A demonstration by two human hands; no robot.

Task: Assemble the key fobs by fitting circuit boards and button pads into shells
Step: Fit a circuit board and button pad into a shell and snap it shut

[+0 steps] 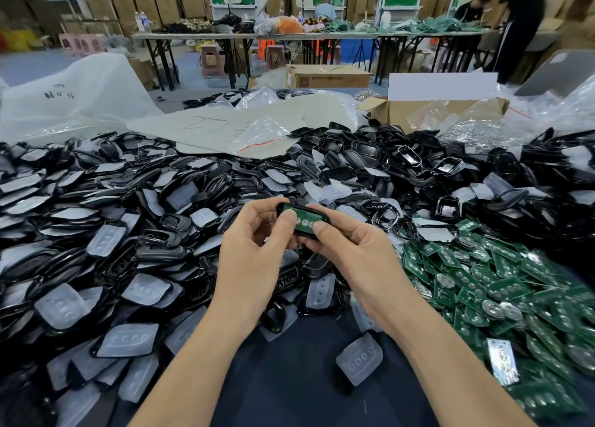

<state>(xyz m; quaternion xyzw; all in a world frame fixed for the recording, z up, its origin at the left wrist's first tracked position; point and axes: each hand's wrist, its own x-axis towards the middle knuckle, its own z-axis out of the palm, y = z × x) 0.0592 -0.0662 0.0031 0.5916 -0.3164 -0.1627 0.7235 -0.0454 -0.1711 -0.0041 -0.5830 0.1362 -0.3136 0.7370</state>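
Both hands hold one black key fob shell (304, 232) above the middle of the table, with a green circuit board (304, 218) lying inside it. My left hand (254, 259) grips the shell's left end, its thumb pressing on the board. My right hand (351, 253) grips the right end, its thumb also on the board. Around them lies a big heap of black shells with translucent button pads (141, 291) on the left. More shells (370, 156) pile up behind.
A pile of green circuit boards (502, 285) covers the right side. A loose button pad (360, 359) lies on the dark table cover (306, 378) near me. Plastic bags (74, 95) and an open cardboard box (434, 111) stand behind the heaps. People work at far tables.
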